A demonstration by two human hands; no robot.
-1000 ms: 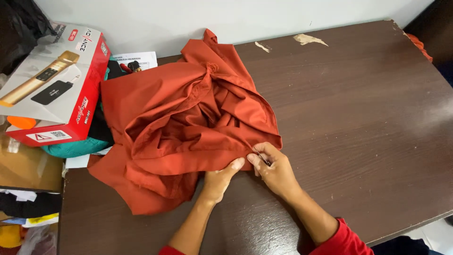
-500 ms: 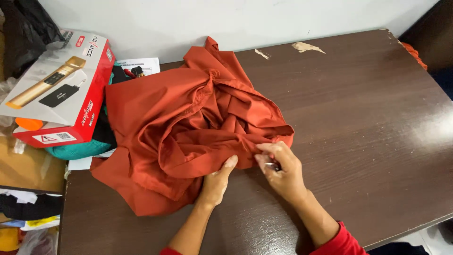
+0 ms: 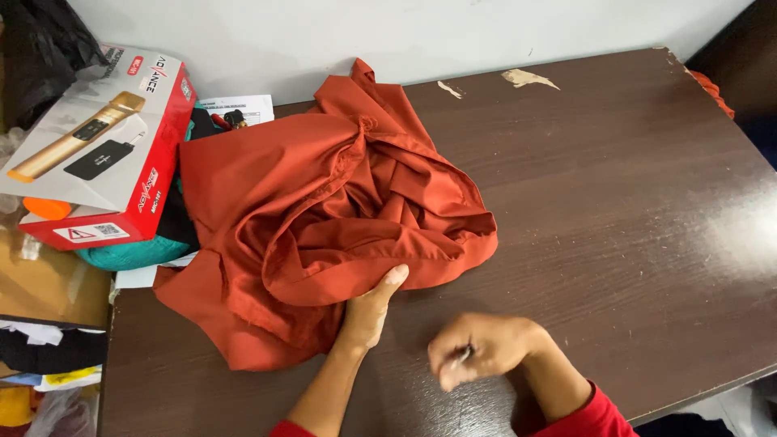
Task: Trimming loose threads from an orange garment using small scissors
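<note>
A crumpled rust-orange garment (image 3: 332, 218) lies in a heap on the dark brown wooden table (image 3: 615, 186). My left hand (image 3: 368, 311) grips the garment's near edge, thumb on top of a fold. My right hand (image 3: 477, 350) hovers over the bare table to the right of the cloth, apart from it, fingers curled shut; something small and dark seems pinched between the fingertips, but blur keeps me from telling what. Both forearms come in from the bottom edge, the right one in a red sleeve.
A red and white box (image 3: 101, 150) picturing a gold microphone sits at the left on a teal cloth (image 3: 129, 252). Papers (image 3: 239, 107) lie behind it. Clutter fills the floor at the far left. A white wall backs the table.
My right hand has let go of the garment's edge and pulled back toward me and to the right. My left hand stays on the cloth, which has shifted slightly.
</note>
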